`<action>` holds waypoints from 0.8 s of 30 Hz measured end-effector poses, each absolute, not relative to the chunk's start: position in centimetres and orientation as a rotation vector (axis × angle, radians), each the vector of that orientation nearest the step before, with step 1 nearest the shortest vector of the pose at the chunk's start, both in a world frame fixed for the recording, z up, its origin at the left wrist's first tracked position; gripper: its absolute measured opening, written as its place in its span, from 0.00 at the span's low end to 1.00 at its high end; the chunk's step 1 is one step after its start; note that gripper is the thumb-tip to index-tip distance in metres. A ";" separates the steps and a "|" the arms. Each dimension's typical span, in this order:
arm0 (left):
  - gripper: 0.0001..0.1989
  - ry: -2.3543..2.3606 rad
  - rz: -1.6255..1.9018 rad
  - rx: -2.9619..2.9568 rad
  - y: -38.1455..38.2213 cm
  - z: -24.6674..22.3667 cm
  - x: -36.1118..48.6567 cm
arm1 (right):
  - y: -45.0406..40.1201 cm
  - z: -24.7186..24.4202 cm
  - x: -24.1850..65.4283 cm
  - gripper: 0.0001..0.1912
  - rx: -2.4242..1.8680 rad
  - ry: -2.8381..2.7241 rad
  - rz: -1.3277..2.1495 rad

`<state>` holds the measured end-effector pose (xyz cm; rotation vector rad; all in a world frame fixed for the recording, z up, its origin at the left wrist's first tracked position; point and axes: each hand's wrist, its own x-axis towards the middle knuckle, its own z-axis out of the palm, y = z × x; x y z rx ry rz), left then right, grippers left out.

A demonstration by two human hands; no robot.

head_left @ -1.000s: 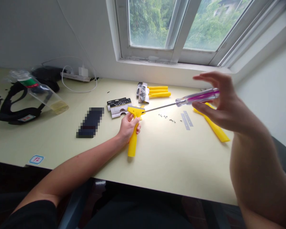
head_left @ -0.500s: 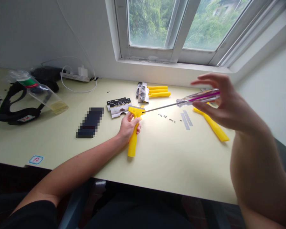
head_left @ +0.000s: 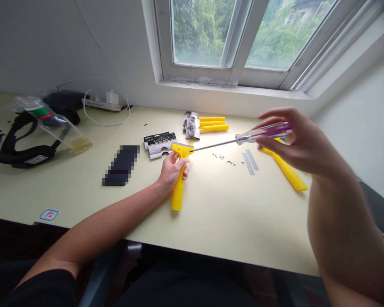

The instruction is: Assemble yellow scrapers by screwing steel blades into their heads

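Note:
Just below its head, a yellow scraper is gripped by my left hand, its handle pointing down toward me. A blade edge shows along the top of the head. My right hand has its fingers around the clear and purple handle of a screwdriver. The screwdriver's tip meets the right side of the scraper head. Small screws and nuts lie on the table to the right of the scraper. Beside them are two flat metal blades, and a second yellow scraper handle lies partly behind my right hand.
Packaged yellow scrapers lie near the window wall, with cardboard packaging to their left. A pixelated dark object, a tilted plastic bottle, a black headset and a power strip occupy the left side of the table.
My right hand has shifted slightly left and down, its fingers closing more around the screwdriver handle. The tip stays at the scraper head, and my left hand keeps its hold.

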<state>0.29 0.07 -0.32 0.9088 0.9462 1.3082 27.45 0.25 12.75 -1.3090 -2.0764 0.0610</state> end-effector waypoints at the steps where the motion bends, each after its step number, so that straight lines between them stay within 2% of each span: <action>1: 0.16 0.946 1.308 0.909 0.1 -0.3 0.3 | 0.2 12.8 27.4 0.20 -1.351 -2.036 0.016; 3: 0.17 0.947 1.310 0.909 0.1 -0.3 0.3 | 0.2 12.7 27.4 0.19 -1.393 -1.981 -0.022; 5: 0.17 0.955 1.313 0.905 0.1 -0.3 0.3 | 0.2 12.7 27.4 0.25 -1.322 -2.045 0.099; 6: 0.16 0.958 1.314 0.906 0.1 -0.3 0.3 | 0.3 12.6 27.4 0.24 -1.291 -2.075 0.146; 8: 0.16 0.955 1.307 0.919 0.1 -0.3 0.3 | 0.4 12.5 27.5 0.16 -1.309 -2.018 0.062; 10: 0.15 0.953 1.304 0.933 0.0 -0.4 0.4 | 0.5 12.4 27.7 0.16 -1.334 -1.962 -0.021; 13: 0.15 0.970 1.321 0.933 0.0 -0.3 0.4 | 0.6 12.5 27.9 0.28 -1.268 -2.097 0.117; 17: 0.15 0.962 1.323 0.960 0.1 -0.3 0.4 | 0.5 12.6 28.0 0.18 -1.380 -1.961 0.062; 20: 0.15 0.966 1.323 0.952 0.1 -0.3 0.4 | 0.5 12.7 28.0 0.30 -1.325 -2.025 0.213; 21: 0.15 0.967 1.322 0.949 0.0 -0.3 0.3 | 0.5 12.6 27.9 0.31 -1.323 -2.032 0.230; 24: 0.15 0.957 1.311 0.949 0.0 -0.3 0.3 | 0.6 12.5 27.9 0.22 -1.442 -1.907 0.100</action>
